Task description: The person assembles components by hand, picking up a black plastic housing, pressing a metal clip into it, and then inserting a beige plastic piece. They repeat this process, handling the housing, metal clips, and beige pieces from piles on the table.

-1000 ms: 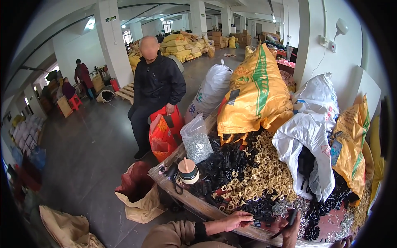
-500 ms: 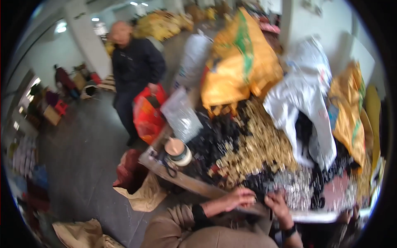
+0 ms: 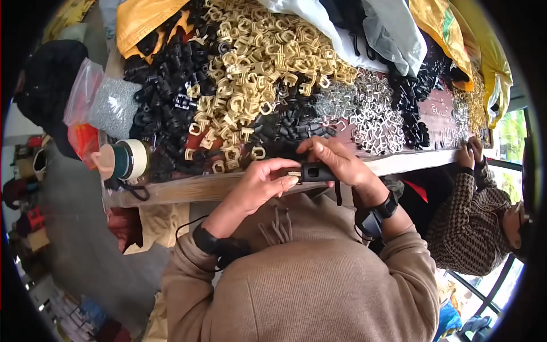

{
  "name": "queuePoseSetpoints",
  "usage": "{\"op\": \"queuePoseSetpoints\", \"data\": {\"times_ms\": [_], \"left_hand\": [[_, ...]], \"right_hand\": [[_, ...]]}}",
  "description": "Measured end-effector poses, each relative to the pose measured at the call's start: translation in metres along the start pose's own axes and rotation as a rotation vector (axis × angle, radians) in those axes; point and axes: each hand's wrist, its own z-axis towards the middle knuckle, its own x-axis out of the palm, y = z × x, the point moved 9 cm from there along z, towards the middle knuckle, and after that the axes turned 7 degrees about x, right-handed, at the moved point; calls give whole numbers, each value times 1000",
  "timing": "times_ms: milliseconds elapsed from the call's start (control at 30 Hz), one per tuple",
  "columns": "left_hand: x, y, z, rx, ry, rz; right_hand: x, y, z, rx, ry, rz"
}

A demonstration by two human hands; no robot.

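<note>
My left hand (image 3: 255, 187) pinches a small gold-coloured piece (image 3: 294, 174) between thumb and fingers. Its tip meets the end of a black plastic buckle-like part (image 3: 315, 172) with a rectangular slot. My right hand (image 3: 342, 164) is closed round that black part, and a black strip hangs below it. Both hands are just over the table's front edge. Beyond them lie a heap of gold-coloured plastic pieces (image 3: 259, 62), black plastic parts (image 3: 171, 108) and bent silver metal clips (image 3: 379, 122).
A cup with a dark green band (image 3: 132, 159) stands at the table's left corner, beside a clear bag of tiny pieces (image 3: 114, 107). Orange sacks (image 3: 145, 23) and white sacks (image 3: 393, 34) line the back. A co-worker (image 3: 473, 211) works at the right. A paper sack (image 3: 162, 228) stands below the left edge.
The view has tilted down from the room to the tabletop and my hands. My hands have come together, with the gold piece and black part now visible. The person with the red bag is nearer the table's left side.
</note>
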Motion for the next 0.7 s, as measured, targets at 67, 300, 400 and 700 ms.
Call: {"op": "queuePoseSetpoints", "data": {"times_ms": [67, 300, 400, 700], "left_hand": [[6, 4, 3, 0, -2, -6], [5, 4, 5, 6, -54, -93], [5, 6, 7, -20, -49, -60], [4, 9, 9, -41, -33, -58]], "right_hand": [[2, -1, 0, 8, 0, 8], [6, 13, -13, 36, 29, -105], [3, 19, -14, -106, -70, -226], [1, 5, -9, 105, 18, -97]]}}
